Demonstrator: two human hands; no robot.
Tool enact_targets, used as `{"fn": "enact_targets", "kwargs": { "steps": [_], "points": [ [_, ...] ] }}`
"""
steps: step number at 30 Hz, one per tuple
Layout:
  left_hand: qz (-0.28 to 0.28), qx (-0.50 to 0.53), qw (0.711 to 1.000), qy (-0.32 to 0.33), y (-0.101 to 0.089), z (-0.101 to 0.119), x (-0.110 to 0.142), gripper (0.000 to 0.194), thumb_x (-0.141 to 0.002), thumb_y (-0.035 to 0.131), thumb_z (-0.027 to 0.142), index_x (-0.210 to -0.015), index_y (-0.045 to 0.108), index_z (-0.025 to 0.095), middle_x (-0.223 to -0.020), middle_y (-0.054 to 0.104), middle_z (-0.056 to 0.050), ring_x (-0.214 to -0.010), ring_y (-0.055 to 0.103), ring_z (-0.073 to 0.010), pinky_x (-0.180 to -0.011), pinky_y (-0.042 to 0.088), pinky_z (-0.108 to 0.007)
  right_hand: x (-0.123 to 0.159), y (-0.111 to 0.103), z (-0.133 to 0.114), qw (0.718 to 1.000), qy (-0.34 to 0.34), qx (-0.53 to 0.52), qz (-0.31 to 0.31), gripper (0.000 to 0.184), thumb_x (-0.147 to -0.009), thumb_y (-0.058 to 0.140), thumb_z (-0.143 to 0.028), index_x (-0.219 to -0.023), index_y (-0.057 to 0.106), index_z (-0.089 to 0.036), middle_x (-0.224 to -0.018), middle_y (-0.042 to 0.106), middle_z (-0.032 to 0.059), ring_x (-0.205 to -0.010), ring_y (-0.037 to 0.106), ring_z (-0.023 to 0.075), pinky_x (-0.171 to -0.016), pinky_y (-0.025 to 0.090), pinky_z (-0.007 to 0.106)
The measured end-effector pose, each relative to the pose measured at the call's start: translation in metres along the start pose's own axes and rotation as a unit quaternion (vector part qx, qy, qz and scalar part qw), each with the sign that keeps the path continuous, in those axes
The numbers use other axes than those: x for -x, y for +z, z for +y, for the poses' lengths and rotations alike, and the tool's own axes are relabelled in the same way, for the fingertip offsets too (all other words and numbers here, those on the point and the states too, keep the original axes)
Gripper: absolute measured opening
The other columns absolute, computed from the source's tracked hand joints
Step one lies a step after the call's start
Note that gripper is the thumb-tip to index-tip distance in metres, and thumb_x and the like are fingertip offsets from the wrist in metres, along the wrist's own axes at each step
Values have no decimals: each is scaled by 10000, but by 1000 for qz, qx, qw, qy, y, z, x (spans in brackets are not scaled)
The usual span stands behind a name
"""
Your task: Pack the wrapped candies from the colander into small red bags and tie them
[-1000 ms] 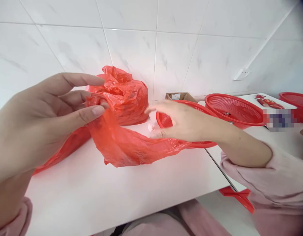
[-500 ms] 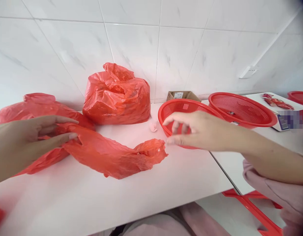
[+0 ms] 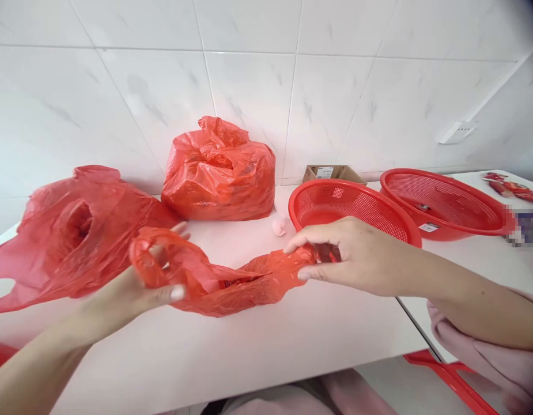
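A thin red plastic bag (image 3: 218,291) lies stretched along the white table (image 3: 249,351). My left hand (image 3: 136,288) grips its looped handle, with the thumb in front and the fingers behind the film. My right hand (image 3: 339,256) pinches the bag's far end between thumb and fingers. Behind them sits a full, knotted red bag (image 3: 218,181). A loose, crumpled red bag (image 3: 76,239) lies to the left, close to my left hand.
A red mesh basket (image 3: 335,184) stands just behind my right hand, with a second one (image 3: 422,173) to its right. Between the full bag and the first basket lies a small pink scrap (image 3: 279,226). A cardboard box (image 3: 331,173) stands by the tiled wall.
My right hand has come down from above the basket and now pinches the bag's end. My left hand has moved right onto the handle, and the loose bag at left shows more fully.
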State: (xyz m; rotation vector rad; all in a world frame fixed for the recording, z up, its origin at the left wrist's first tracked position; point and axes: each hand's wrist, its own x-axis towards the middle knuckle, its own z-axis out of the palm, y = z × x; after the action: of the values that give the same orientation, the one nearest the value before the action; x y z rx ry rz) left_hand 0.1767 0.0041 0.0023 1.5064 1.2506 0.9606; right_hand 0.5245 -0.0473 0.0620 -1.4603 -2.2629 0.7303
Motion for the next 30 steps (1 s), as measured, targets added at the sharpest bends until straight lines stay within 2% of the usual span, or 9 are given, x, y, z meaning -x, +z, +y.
{"fn": "enact_targets", "kwargs": {
  "steps": [3, 5, 8, 11, 15, 18, 22, 26, 30],
  "points": [
    [-48, 45, 997, -34, 18, 10, -8, 298, -783, 736, 350, -1053, 700, 229, -1305, 650, -22, -1330, 485, -262, -974, 500, -217, -4, -9, -3, 1000, 8, -18, 24, 186, -863, 633, -375, -986, 740, -285, -708, 640, -27, -566, 526, 107, -497, 374, 238],
    [-116, 129, 984, -43, 30, 21, -14, 224, -909, 574, 413, -866, 655, 209, -868, 725, -21, -1032, 648, -214, -981, 508, -290, -10, -16, -9, 998, -17, -25, 63, 171, -876, 623, -359, -921, 749, -252, -799, 676, -4, -658, 572, 121, -552, 413, 244],
    [-225, 201, 950, -77, 51, 42, -22, 362, -948, 513, 407, -657, 465, 198, -468, 342, 84, -462, 408, -82, -850, 564, -354, -24, -21, -19, 988, -107, -39, 104, 152, -871, 651, -328, -899, 750, -216, -895, 693, 16, -786, 597, 140, -653, 446, 257],
    [-263, 204, 935, -120, 72, 58, -31, 324, -859, 630, 259, -636, 405, 190, -527, 254, 111, -445, 204, -40, -656, 574, -308, -42, -16, -31, 975, -195, -60, 84, 118, -887, 632, -231, -905, 738, -182, -909, 692, 15, -812, 599, 127, -704, 447, 261],
    [-326, 147, 930, -82, 85, 63, -34, 181, -678, 651, 72, -803, 571, 176, -647, 514, 47, -584, 521, -102, -584, 516, -244, -63, -2, -44, 968, -229, -76, 63, 140, -899, 576, -109, -909, 708, -154, -921, 698, 0, -832, 612, 105, -736, 449, 256],
    [-364, 13, 931, -34, 86, 59, -31, 137, -712, 682, 124, -830, 638, 180, -718, 574, 20, -636, 566, -126, -545, 474, -219, -74, 11, -46, 971, -223, -59, 61, 118, -883, 595, -88, -897, 692, -154, -879, 693, -20, -760, 601, 89, -712, 445, 256],
    [-351, -89, 932, 29, 89, 55, -28, 186, -860, 641, 357, -941, 743, 225, -1013, 706, -42, -951, 643, -198, -816, 527, -288, -83, 26, -42, 963, -250, -85, 53, 105, -905, 605, -152, -996, 656, -161, -944, 689, -4, -826, 618, 104, -751, 456, 257],
    [-352, -59, 934, -22, 88, 52, -33, 465, -934, 459, 536, -849, 759, 191, -962, 727, -78, -619, 589, -122, -509, 456, -210, -82, 28, -24, 967, -215, -131, 29, 342, -910, 633, -358, -1205, 570, -197, -1031, 676, 29, -964, 619, 156, -783, 474, 282],
    [-311, 11, 949, -43, 83, 46, -38, 482, -895, 520, 568, -827, 744, 147, -653, 645, -44, -434, 386, -67, -388, 295, -187, -67, 26, -4, 963, -198, -185, 4, 186, -943, 579, -355, -965, 614, -174, -778, 670, -3, -750, 601, 125, -650, 447, 253]
  ]
}}
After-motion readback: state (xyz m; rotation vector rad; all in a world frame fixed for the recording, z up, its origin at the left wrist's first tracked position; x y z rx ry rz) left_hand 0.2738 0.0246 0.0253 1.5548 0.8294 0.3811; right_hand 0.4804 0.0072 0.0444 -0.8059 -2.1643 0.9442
